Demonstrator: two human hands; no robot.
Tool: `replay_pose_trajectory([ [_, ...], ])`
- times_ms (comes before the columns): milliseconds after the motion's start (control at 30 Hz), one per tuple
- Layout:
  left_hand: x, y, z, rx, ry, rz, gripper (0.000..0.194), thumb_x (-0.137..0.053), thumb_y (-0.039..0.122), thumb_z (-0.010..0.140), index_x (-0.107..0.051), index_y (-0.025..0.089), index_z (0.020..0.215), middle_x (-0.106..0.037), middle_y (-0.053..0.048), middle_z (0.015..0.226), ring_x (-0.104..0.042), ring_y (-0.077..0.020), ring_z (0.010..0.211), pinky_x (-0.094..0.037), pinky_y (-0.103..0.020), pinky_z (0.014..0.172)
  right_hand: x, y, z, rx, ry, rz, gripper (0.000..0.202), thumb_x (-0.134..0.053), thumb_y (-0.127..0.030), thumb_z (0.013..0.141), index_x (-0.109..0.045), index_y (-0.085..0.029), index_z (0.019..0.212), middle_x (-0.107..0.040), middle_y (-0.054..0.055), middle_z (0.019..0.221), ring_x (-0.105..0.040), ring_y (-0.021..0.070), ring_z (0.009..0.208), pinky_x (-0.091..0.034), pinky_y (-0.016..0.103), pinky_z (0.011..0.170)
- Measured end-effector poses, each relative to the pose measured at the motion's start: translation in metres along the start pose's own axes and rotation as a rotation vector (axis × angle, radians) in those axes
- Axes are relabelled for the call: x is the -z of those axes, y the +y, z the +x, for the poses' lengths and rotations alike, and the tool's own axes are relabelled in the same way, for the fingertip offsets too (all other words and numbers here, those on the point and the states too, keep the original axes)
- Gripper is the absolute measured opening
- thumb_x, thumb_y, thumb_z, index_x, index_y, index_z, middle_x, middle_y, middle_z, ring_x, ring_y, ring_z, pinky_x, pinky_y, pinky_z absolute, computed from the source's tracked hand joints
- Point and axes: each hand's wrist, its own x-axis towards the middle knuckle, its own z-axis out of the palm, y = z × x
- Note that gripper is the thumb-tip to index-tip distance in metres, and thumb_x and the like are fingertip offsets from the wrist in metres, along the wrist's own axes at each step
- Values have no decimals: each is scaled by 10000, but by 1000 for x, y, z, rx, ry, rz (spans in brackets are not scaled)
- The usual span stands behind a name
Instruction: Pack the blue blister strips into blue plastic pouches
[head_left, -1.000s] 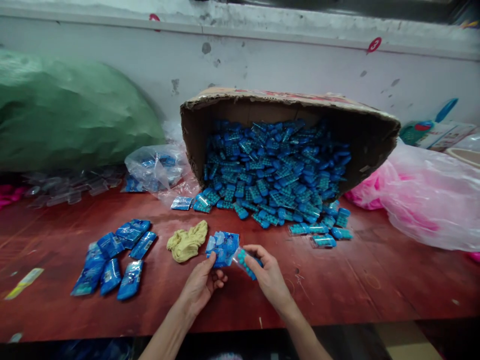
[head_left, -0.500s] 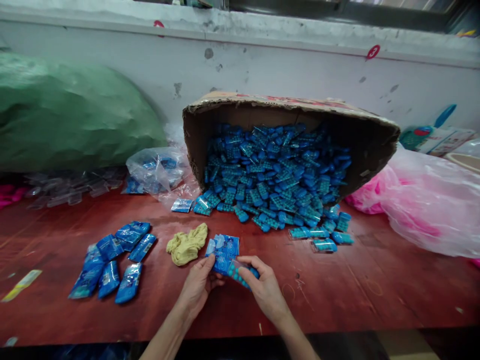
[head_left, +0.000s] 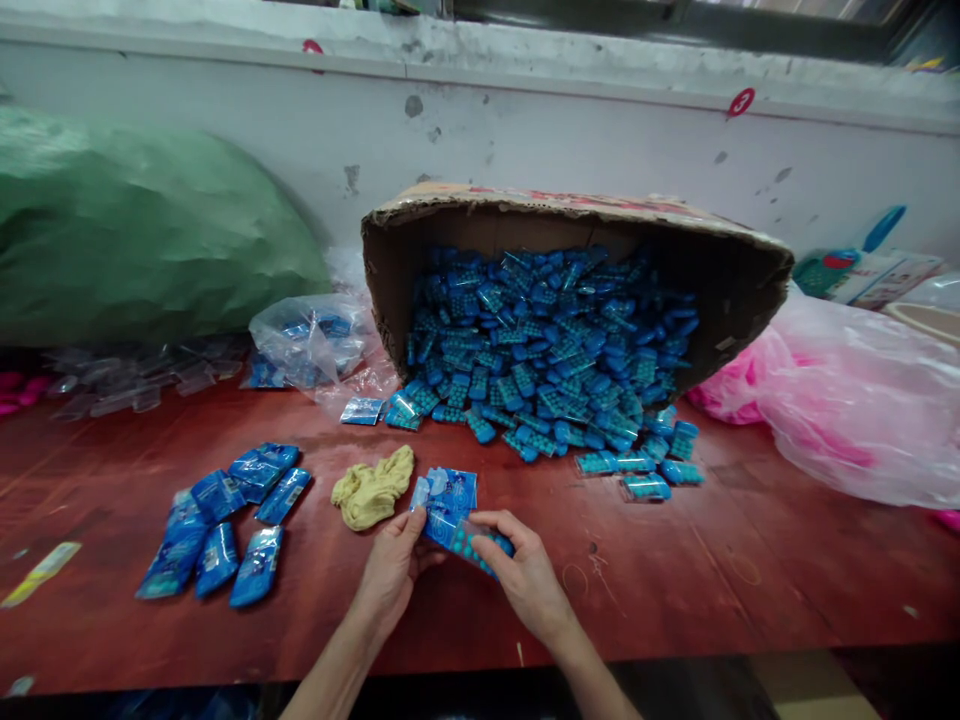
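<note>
Packet (head_left: 456,492), flat and glossy, is pinched by the left hand (head_left: 391,562); the right hand (head_left: 529,572) clamps a clear, bead-filled container (head_left: 464,543).

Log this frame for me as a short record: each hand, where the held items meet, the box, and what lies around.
Left hand: pinching a printed blue packet, thumb on top
Right hand: holding a clear pack of turquoise balls
Meeting point: pack's end at the packet; whether inside, cannot tell
Cardboard box: on its side, opening toward the person, similar packs heaped inside and spilling out
Near left hand: crumpled yellowish lump
Farther left: group of blue packets
Surface: reddish table
</note>
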Motion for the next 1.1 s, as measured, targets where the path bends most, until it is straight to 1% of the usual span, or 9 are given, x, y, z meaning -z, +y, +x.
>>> replay_pose_trajectory([
  [233, 0, -2, 0, -47, 7, 8, 271, -708, 369, 578, -586, 142, 660, -635, 4, 561, -578, -122, 506, -468, -223, 475, -1, 6, 3, -69, -19, 64, 200, -541, -302, 784, -643, -180, 906, -658, 29, 870, -581, 194, 830, -435, 281, 753],
  [400, -3, -2, -2, -59, -32, 68, 266, -701, 361, 591, -593, 125, 649, -627, 6, 545, -561, -114, 482, -466, -228, 499, -1, 4, 2, -22, -57, 40, 196, -562, -255, 767, -627, -191, 941, -644, 19, 918, -577, 182, 864, -425, 267, 787],
  [500, -9, -3, -5, -12, -65, 10, 271, -698, 348, 602, -591, 138, 737, -641, 4, 597, -579, -121, 512, -474, -233, 507, -9, 10, 0, 10, 21, -70, 198, -573, -259, 762, -584, -203, 952, -627, 13, 885, -570, 175, 820, -429, 258, 742],
  [600, -15, -4, -6, 65, -36, -82, 247, -704, 282, 610, -556, 163, 769, -657, 3, 664, -602, -126, 554, -492, -240, 510, -20, 17, -1, 57, 151, -222, 136, -557, -281, 776, -563, -201, 886, -597, 23, 817, -554, 180, 761, -418, 270, 695],
  [667, -17, -4, -6, 102, -12, -108, 211, -699, 214, 620, -545, 163, 755, -657, 7, 667, -608, -122, 556, -501, -238, 522, -24, 17, -2, 98, 164, -248, 127, -554, -285, 777, -566, -203, 873, -576, 30, 806, -542, 184, 759, -414, 281, 704],
  [733, -15, -3, -6, 130, -30, -108, 174, -679, 183, 643, -559, 151, 764, -660, -2, 659, -612, -121, 552, -500, -227, 523, -22, 12, -2, 117, 81, -175, 167, -579, -257, 752, -574, -208, 912, -559, 32, 857, -532, 184, 806, -415, 286, 748],
  [833, -7, 0, -4, 196, -116, -98, 126, -642, 194, 689, -580, 133, 782, -671, -28, 672, -625, -132, 579, -503, -230, 540, -11, 7, -3, 57, -192, 106, 328, -572, -199, 740, -543, -231, 1065, -536, 24, 962, -522, 167, 874, -428, 279, 782],
  [900, -2, 1, -4, 245, -187, -93, 104, -616, 193, 716, -587, 130, 794, -679, -39, 700, -635, -140, 611, -510, -245, 574, -3, 10, -1, -5, -300, 279, 405, -566, -184, 739, -506, -240, 1135, -531, 16, 964, -522, 153, 870, -441, 272, 771],
  [1100, 4, 0, -3, 291, -310, -139, 179, -565, 188, 759, -594, 120, 923, -690, -79, 794, -649, -187, 785, -506, -291, 703, 3, 22, 3, -39, -226, 273, 610, -666, -142, 635, -470, -287, 1193, -496, 8, 1056, -504, 166, 967, -405, 304, 873],
])
